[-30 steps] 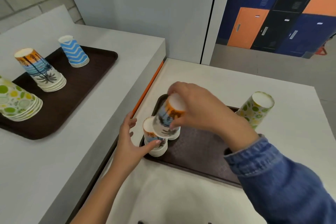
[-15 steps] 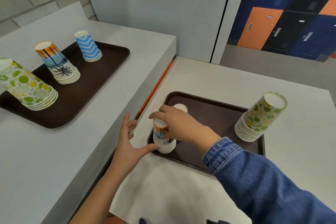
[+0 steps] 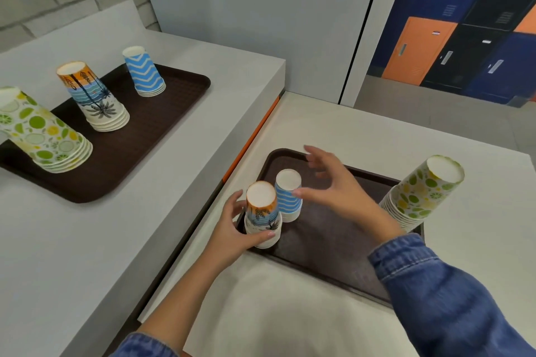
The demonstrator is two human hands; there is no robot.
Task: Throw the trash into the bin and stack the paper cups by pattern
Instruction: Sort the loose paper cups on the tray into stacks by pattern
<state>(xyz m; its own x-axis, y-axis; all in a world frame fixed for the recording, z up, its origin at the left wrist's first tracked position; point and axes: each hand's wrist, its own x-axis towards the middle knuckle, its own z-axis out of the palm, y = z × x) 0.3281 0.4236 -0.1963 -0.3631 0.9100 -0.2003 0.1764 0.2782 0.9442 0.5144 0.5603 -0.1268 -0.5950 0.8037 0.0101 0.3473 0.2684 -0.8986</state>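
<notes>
On the near brown tray point(image 3: 333, 249), a short stack of upside-down palm-tree cups point(image 3: 262, 211) stands at the front left corner. My left hand point(image 3: 232, 229) wraps around its base. Just behind it stands a blue wave cup point(image 3: 288, 197). My right hand point(image 3: 339, 188) hovers beside the blue cup with fingers spread, its thumb close to the cup, holding nothing. A tall leaning stack of lime-pattern cups point(image 3: 420, 191) stands at the tray's right end.
A second brown tray point(image 3: 150, 136) on the higher left counter carries three stacks: lime cups point(image 3: 40, 130), palm-tree cups point(image 3: 95, 95) and blue wave cups point(image 3: 143, 72). An orange strip point(image 3: 252, 136) runs between the two counters. Lockers stand at the back right.
My right hand set the palm-tree cup onto the stack, let go and lifted away to the right with fingers spread. My left hand closed around the stack's base.
</notes>
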